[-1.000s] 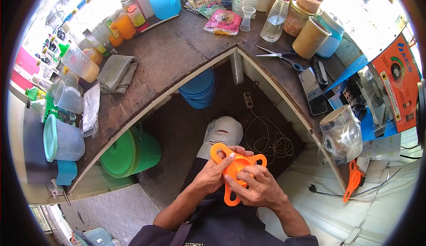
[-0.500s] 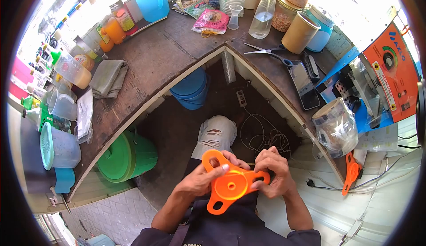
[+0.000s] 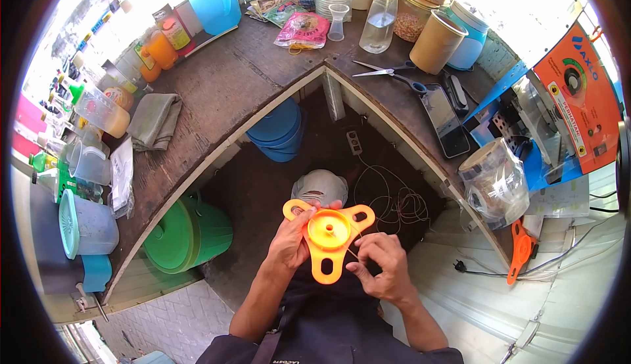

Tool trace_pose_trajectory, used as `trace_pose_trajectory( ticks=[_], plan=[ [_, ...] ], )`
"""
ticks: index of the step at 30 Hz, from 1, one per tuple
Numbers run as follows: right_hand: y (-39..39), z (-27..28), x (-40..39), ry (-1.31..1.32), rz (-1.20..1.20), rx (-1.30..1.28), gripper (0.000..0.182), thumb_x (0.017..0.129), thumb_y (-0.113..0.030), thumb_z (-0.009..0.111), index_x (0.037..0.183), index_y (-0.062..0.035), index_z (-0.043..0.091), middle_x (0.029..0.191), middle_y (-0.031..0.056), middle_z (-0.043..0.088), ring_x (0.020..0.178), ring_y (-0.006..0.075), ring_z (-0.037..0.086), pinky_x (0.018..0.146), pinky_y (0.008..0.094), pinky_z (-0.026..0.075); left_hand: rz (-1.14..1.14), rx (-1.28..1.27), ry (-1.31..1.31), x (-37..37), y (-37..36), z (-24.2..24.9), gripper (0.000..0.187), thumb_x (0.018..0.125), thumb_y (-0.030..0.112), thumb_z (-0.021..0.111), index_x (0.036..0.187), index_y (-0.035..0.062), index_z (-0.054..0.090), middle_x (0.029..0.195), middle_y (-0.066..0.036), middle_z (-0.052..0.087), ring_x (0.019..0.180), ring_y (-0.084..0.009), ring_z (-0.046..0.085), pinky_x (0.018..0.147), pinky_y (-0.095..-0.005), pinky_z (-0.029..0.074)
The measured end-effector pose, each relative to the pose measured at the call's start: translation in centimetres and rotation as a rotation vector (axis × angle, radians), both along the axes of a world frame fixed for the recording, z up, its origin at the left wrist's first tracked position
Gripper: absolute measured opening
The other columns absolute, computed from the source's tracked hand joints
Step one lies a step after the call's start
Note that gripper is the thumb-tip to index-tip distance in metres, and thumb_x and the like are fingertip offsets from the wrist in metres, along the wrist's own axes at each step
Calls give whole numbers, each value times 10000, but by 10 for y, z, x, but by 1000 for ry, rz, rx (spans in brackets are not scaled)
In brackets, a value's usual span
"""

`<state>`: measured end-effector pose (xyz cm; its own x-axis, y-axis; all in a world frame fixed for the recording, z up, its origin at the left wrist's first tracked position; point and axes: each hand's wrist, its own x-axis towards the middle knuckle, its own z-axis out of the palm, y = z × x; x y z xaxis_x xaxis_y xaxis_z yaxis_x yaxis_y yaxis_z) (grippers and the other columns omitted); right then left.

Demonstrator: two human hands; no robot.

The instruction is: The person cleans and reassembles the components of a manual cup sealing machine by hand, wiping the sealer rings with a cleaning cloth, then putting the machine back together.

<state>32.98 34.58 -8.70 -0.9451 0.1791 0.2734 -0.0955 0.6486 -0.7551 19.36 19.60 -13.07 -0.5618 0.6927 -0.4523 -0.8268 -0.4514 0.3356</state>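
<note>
My left hand is closed on an orange three-armed plastic piece. The piece has a round centre with a small post in its middle and a long slot in each arm. The thumb lies over its left side, and the other fingers are mostly hidden behind it. Just right of the lower arm, my right hand has thumb and fingertips pinched on a thin yellowish strand. That strand runs up toward the piece; where its upper end goes is hard to make out.
A corner counter wraps around me, bearing scissors, a phone and a tape roll. Beneath stand a green lidded bucket, a blue bucket and a coiled cable. Another orange piece hangs at right.
The orange piece has turned and moved up and slightly left, so one arm points down. My right hand has come off its right arm and moved lower and left, pinching the strand.
</note>
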Motion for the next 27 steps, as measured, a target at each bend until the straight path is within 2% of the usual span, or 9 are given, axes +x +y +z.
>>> trace_pose_trajectory(
  ticks=[2,3,7,15,18,19,20,24,27],
  plan=[
    [-11,-6,4,67,-57,-45,282,755,-267,770,718,-75,566,816,39,607,872,218,634,759,333,418,22,-4,-29,-1,5,-3,113,967,101,506,1033,14,534,1180,-273,589,1090,-361,607,867,-471,558],
    [-15,-10,8,34,-60,-105,239,768,-257,754,745,-69,609,920,68,584,991,250,598,819,357,420,56,-21,-31,-1,9,-5,105,969,96,497,1022,13,532,1181,-276,587,1089,-363,607,874,-471,555],
    [-22,-9,14,65,-147,-26,198,753,-241,769,791,-84,655,1021,92,514,1124,319,455,942,423,386,84,-46,11,-4,16,-10,85,973,87,482,1001,14,515,1188,-279,581,1082,-362,609,881,-464,553],
    [-26,-6,16,50,-167,-125,225,736,-278,785,830,-103,677,1072,106,465,1166,328,369,975,439,354,145,-81,173,1,33,2,85,993,111,460,1036,50,500,1210,-251,562,1045,-303,627,854,-419,571],
    [-35,-5,11,36,-157,-143,269,731,-315,787,892,-120,695,1108,103,465,1203,328,333,995,453,314,259,-121,229,8,40,2,77,973,103,495,1006,36,516,1221,-274,553,1100,-335,598,870,-428,563],
    [-39,-4,8,15,-178,-37,300,712,-341,794,891,-120,699,1124,105,460,1210,331,327,1009,458,287,249,-96,274,10,39,1,109,1009,121,419,1051,44,484,1239,-223,530,1053,-262,613,854,-381,576],
    [-41,-1,6,-5,-198,69,331,693,-368,800,890,-119,704,1141,106,455,1216,333,321,1022,463,261,249,-96,278,12,41,3,109,1009,121,419,1051,44,484,1239,-223,530,1053,-262,613,854,-381,576],
    [-45,7,-1,-138,-199,121,291,708,-214,755,970,-105,693,1205,109,433,1205,330,312,1022,458,224,261,-129,304,19,45,5,117,1018,132,389,1062,58,468,1247,-198,500,1098,-258,581,891,-363,550],
    [-41,6,-5,-180,-148,49,294,714,-139,704,999,-72,680,1234,114,418,1198,327,308,1011,458,229,-34,-253,470,24,40,-3,118,1007,156,435,1053,63,491,1246,-173,517,1089,-228,569,919,-347,507]
  ],
)
